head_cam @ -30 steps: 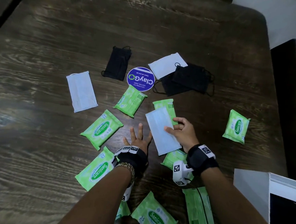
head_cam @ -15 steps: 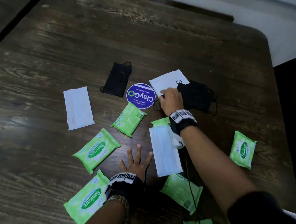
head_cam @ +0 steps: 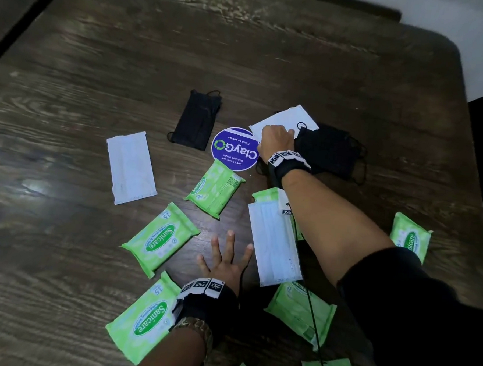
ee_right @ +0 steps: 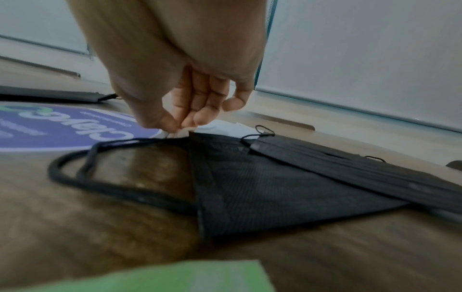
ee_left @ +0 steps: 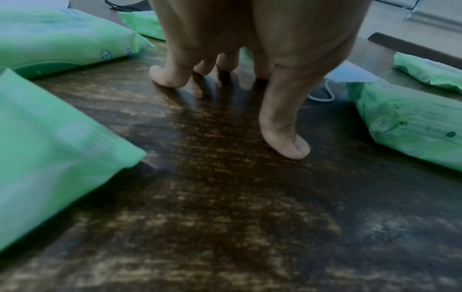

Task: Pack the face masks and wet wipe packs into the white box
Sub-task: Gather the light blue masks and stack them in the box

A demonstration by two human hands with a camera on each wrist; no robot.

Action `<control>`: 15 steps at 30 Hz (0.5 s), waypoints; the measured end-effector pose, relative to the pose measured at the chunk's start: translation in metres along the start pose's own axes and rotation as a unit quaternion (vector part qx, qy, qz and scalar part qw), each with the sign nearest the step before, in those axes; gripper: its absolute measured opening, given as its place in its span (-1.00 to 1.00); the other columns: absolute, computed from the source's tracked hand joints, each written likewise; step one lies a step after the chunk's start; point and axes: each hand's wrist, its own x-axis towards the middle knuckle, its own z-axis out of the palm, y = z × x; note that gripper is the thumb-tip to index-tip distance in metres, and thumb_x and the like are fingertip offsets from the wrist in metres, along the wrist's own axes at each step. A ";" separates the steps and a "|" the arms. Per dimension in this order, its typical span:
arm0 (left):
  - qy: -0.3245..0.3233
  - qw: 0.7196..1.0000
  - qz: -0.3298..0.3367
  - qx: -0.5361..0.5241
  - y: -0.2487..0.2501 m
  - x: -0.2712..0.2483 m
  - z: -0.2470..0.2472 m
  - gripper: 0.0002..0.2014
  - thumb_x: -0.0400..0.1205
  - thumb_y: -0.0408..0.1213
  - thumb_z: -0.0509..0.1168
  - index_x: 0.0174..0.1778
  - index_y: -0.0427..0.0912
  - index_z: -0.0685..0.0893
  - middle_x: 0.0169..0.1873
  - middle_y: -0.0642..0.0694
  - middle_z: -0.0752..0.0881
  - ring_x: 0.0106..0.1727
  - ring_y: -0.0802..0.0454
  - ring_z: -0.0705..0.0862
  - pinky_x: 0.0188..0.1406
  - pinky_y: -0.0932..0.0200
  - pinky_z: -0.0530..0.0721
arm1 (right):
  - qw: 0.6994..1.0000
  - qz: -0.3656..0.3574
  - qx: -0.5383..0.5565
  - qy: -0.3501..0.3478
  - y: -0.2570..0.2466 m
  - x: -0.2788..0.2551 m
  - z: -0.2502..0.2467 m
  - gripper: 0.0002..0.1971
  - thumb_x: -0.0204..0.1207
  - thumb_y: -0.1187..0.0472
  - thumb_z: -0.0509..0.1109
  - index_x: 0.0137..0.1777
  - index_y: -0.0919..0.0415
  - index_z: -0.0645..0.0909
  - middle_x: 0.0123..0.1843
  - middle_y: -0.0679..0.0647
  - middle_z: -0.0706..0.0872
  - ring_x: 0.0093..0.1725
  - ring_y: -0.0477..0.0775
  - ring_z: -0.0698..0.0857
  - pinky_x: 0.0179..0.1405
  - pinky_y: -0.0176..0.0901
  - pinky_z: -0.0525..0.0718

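Note:
My right hand (head_cam: 276, 138) reaches across the table and pinches the near edge of a white face mask (head_cam: 287, 119) (ee_right: 225, 128) that lies partly under two overlapping black masks (head_cam: 331, 151) (ee_right: 287, 177). My left hand (head_cam: 225, 261) (ee_left: 232, 83) rests with fingers spread, fingertips on the bare wood, holding nothing. A light blue mask (head_cam: 275, 244) lies just right of it, under my right forearm. Another white mask (head_cam: 130, 167) and a black mask (head_cam: 197, 120) lie further left. Green wipe packs (head_cam: 160, 238) are scattered over the near half. The white box is out of view.
A round blue ClayGo sticker (head_cam: 235, 149) sits on the dark wooden table (head_cam: 101, 63) beside my right hand. More green packs (head_cam: 411, 236) lie at the right and along the bottom edge (head_cam: 140, 320). The table's far edge and right corner (head_cam: 451, 45) show.
My right hand left the light blue mask near me and reached forward to the far white mask, now pinching its edge. My left hand stayed planted. My view shifted forward, so the box dropped out of view.

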 end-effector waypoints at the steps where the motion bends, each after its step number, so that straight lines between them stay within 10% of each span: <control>1: 0.001 1.000 -0.001 -0.003 0.000 0.000 0.000 0.24 0.41 -0.09 0.56 0.62 0.22 -0.38 0.57 -0.15 -0.56 0.58 -0.37 -0.51 0.46 -0.60 -0.12 | 1.000 -0.004 0.007 0.002 0.001 -0.003 -0.004 -0.82 0.59 0.15 0.41 0.13 0.19 0.65 0.15 0.16 0.76 0.22 0.25 0.67 0.28 0.14 0.50; 10: 0.015 1.000 0.004 -0.007 -0.004 0.005 0.003 0.16 0.48 -0.16 0.51 0.63 0.24 -0.36 0.58 -0.15 -0.55 0.58 -0.40 -0.49 0.43 -0.63 -0.14 | 0.947 -0.078 0.290 0.113 0.045 -0.105 -0.104 -0.99 0.33 0.25 0.47 -0.28 0.16 0.72 -0.29 -0.08 0.75 -0.27 -0.04 0.69 -0.21 -0.21 0.62; 15: -0.004 1.000 0.022 -0.006 -0.007 -0.007 -0.011 0.19 0.41 -0.10 0.57 0.66 0.18 -0.28 0.62 -0.17 -0.46 0.62 -0.44 -0.37 0.48 -0.58 0.04 | 0.912 -0.109 0.396 -0.002 0.057 -0.186 -0.151 -0.98 0.43 0.31 0.47 -0.20 0.20 0.69 -0.09 -0.04 0.83 -0.06 -0.07 0.77 -0.19 -0.31 0.67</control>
